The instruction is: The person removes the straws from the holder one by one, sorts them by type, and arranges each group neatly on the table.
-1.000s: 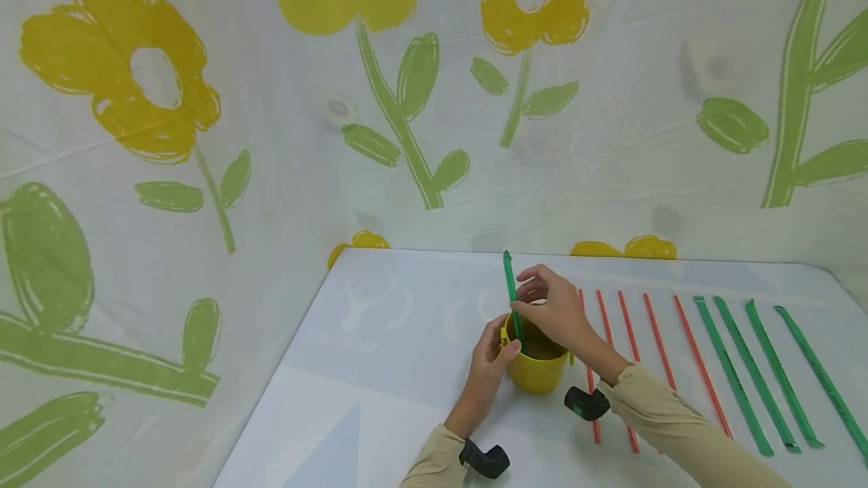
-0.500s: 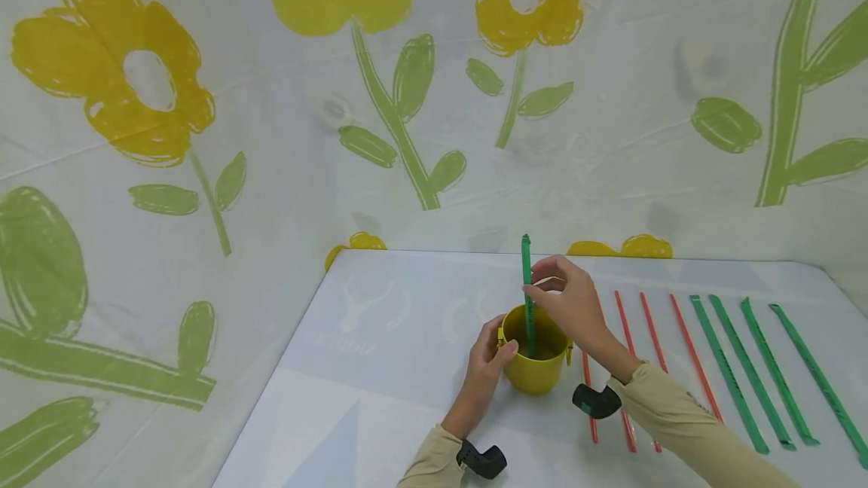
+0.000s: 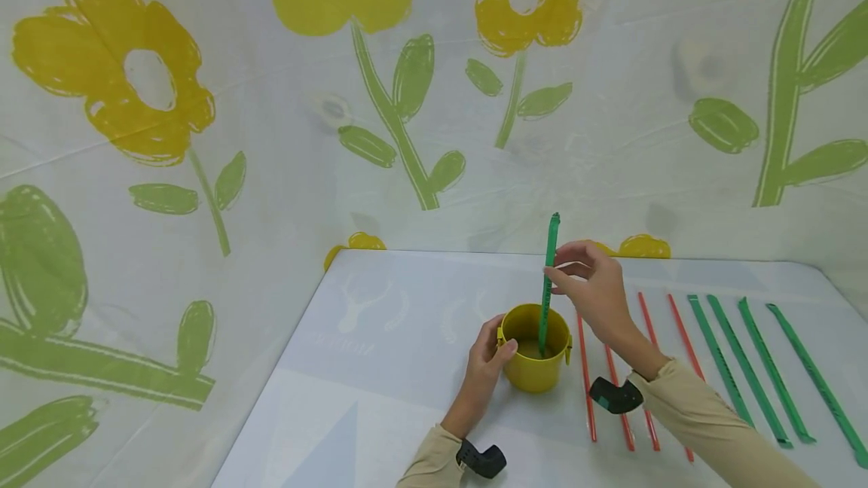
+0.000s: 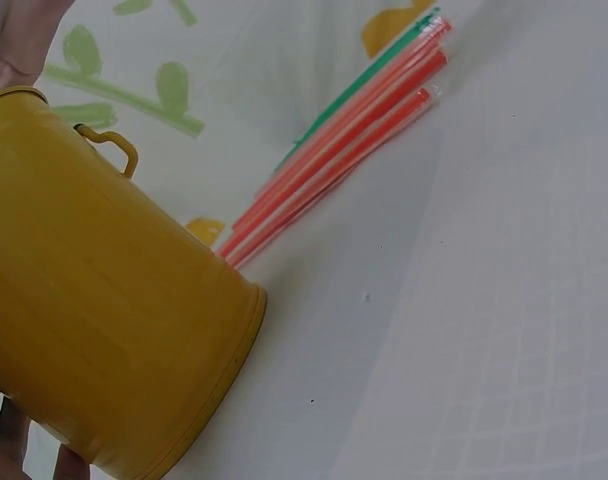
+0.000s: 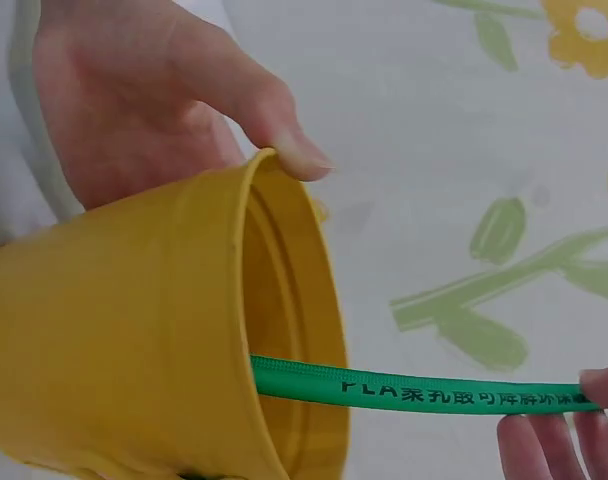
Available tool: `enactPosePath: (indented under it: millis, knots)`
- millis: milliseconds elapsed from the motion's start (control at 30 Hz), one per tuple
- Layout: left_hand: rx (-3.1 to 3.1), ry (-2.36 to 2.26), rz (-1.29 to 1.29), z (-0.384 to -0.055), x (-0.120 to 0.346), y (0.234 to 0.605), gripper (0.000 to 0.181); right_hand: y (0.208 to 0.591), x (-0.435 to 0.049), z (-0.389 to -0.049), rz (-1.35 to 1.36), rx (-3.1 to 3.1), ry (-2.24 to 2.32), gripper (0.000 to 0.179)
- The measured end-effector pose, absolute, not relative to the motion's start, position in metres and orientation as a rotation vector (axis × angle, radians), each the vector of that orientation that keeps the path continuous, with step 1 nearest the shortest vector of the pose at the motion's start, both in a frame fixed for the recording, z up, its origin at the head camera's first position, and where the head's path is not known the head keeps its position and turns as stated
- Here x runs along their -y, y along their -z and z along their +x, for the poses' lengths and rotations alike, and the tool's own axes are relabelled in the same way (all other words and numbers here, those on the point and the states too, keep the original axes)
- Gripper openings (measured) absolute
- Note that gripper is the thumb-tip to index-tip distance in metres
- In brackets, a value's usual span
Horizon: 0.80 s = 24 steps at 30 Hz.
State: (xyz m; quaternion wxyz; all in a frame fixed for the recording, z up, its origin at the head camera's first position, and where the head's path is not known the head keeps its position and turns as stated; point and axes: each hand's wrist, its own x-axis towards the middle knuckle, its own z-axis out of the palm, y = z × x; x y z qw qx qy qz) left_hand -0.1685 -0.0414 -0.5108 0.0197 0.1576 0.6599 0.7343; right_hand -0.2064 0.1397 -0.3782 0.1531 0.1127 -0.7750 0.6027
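A yellow metal bucket (image 3: 532, 375) with small side handle loops stands upright on the table. My left hand (image 3: 480, 371) grips its left side, thumb over the rim. In my right hand (image 3: 600, 296), thumb and fingers pinch a green-wrapped drinking straw (image 3: 548, 277) with dark printing. The straw's lower end is inside the bucket, and most of it rises above the rim, leaning slightly right. In the right wrist view the wrapped straw (image 5: 424, 392) leaves the bucket's mouth (image 5: 329, 300); its far end is out of frame. The left wrist view shows the bucket's outer wall (image 4: 114, 290).
Several red straws (image 3: 586, 390) in clear wrappers lie in a row right of the bucket, partly behind my right arm. Beyond them lie several green-wrapped straws (image 3: 773, 367). A flower-printed curtain (image 3: 271, 96) surrounds the white table (image 3: 380, 367).
My right hand has moved right and up with the green-wrapped straw, which now leans right instead of left and stands higher. My left hand has stayed on the bucket.
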Motion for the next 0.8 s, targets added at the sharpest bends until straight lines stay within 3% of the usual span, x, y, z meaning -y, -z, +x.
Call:
enactPosePath:
  millis: [367,800]
  knots:
    - [-2.014,-2.322,0.53,-0.171,0.041,0.517,0.044,0.357,-0.156,-0.203,0.22,2.082,-1.746,0.031]
    - [-2.009,-2.331,0.553,-0.171,0.041,0.517,0.045,0.34,-0.173,-0.197,0.288,1.699,-1.957,0.026]
